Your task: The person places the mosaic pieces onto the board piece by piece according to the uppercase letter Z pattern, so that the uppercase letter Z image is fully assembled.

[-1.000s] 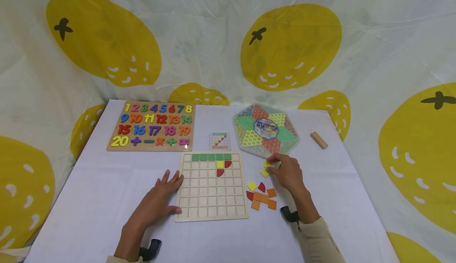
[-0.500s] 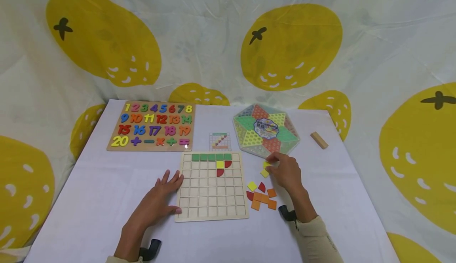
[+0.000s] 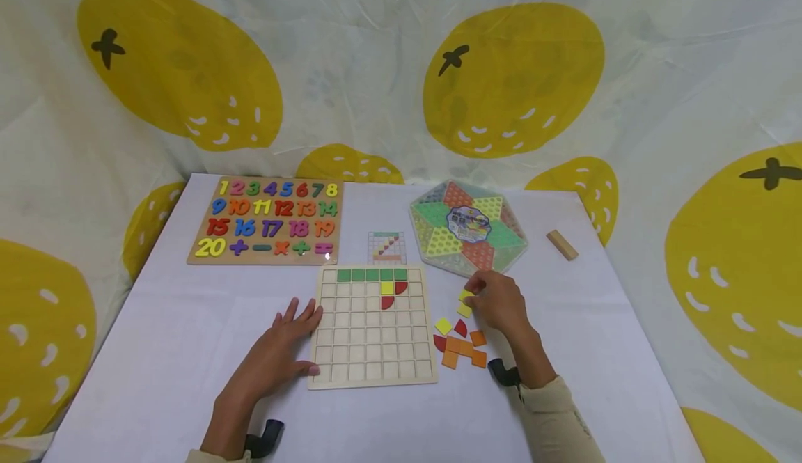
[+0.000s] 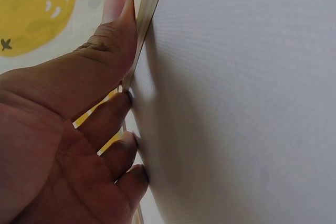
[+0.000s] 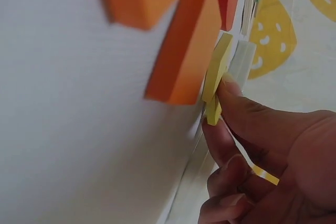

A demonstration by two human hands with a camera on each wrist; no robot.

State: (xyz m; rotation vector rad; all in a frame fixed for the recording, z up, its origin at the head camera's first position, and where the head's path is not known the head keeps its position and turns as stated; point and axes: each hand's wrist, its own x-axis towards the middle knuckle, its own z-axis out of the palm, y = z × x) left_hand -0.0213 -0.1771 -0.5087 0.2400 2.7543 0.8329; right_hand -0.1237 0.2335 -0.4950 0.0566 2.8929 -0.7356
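beside the board [image 3: 365, 335] touched by the spread left hand [image 3: 281, 346], flat yellow tiles [image 5: 216, 70] are pinched by the right hand [image 3: 499, 304].

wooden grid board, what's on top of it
Five green squares, a yellow square and two red quarter-circles sit on the wooden grid board. The left hand covers bits of its left edge, and whatever lies beneath the board is hidden.
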